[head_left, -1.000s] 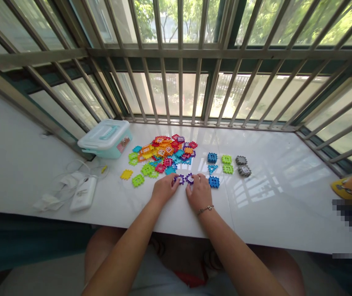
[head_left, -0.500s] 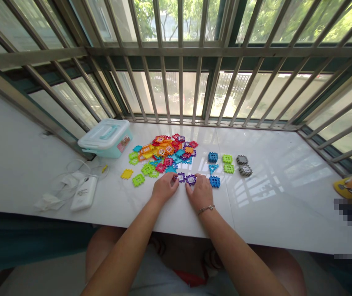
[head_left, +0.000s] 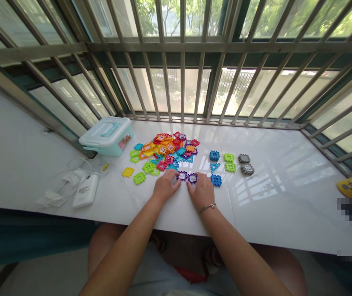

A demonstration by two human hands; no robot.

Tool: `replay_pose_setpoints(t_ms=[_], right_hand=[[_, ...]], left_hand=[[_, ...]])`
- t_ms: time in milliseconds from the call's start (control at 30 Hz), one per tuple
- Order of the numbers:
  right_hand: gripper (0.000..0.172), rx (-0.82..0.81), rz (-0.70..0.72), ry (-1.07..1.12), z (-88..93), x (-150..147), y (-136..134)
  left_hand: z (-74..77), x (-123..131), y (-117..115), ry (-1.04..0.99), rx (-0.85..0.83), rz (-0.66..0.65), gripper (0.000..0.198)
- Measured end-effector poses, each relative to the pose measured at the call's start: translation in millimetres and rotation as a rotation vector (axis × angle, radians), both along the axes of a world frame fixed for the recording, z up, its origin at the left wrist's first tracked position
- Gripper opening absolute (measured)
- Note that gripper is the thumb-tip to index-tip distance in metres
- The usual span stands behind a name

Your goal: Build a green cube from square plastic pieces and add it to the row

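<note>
Two purple square interlocking tiles with white window grids lie side by side on the white tabletop, a small gap between them. My left hand (head_left: 165,186) grips the left purple tile (head_left: 182,176) by its outer edge, thumb and fingertips closed on it. My right hand (head_left: 203,189) has its thumb and fingers closed around the right purple tile (head_left: 192,178). Just beyond both hands spreads a mixed pile of colourful tiles (head_left: 163,149). Close to my right hand sit a blue square tile (head_left: 216,180) and a blue triangular tile (head_left: 215,167).
Farther right stand a blue stack (head_left: 214,155), green tiles (head_left: 229,167) and grey stacks (head_left: 247,169). At the left are a lidded mint box (head_left: 106,135), a white power bank (head_left: 85,191) with cables, and a loose yellow tile (head_left: 128,172). Window bars (head_left: 182,86) border the back.
Both hands keep hold of the purple tiles, which have barely moved. The whole view has shifted slightly.
</note>
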State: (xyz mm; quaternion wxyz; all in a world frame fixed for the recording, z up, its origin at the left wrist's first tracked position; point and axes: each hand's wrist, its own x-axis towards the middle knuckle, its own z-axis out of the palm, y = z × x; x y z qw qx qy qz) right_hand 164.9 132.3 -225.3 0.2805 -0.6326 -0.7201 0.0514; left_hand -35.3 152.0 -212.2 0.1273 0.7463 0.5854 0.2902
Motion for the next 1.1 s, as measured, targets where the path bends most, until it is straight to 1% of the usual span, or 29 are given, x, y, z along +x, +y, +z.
replay_pose_setpoints(t_ms=[267,367,533,633,767,967,1100], right_hand=[[0.044,0.023,0.010,0.111,0.4,3.5,1.4],[0.043,0.048,0.025,0.155,2.0,3.9,1.7],[0.038,0.102,0.118,0.232,5.0,3.5,1.8],[0.034,0.059,0.134,0.200,5.8,3.3,2.2],[0.027,-0.004,0.135,0.132,5.4,2.7,3.2],[0.026,-0.022,0.125,0.054,7.7,-0.2,2.2],[0.027,-0.030,0.133,0.041,11.9,-1.3,0.5]], left_hand=[[1.6,1.7,-1.8,0.035,-0.004,0.007,0.015],[4.0,1.6,-4.1,0.041,-0.014,-0.027,0.016],[8.1,0.7,-8.3,0.048,-0.037,-0.118,0.023],[9.1,0.3,-9.5,0.043,-0.047,-0.164,0.030],[9.3,0.0,-9.5,0.025,-0.060,-0.185,0.032],[8.1,0.3,-8.1,0.029,-0.038,-0.151,0.038],[6.0,0.6,-6.4,0.027,-0.046,-0.137,0.040]])
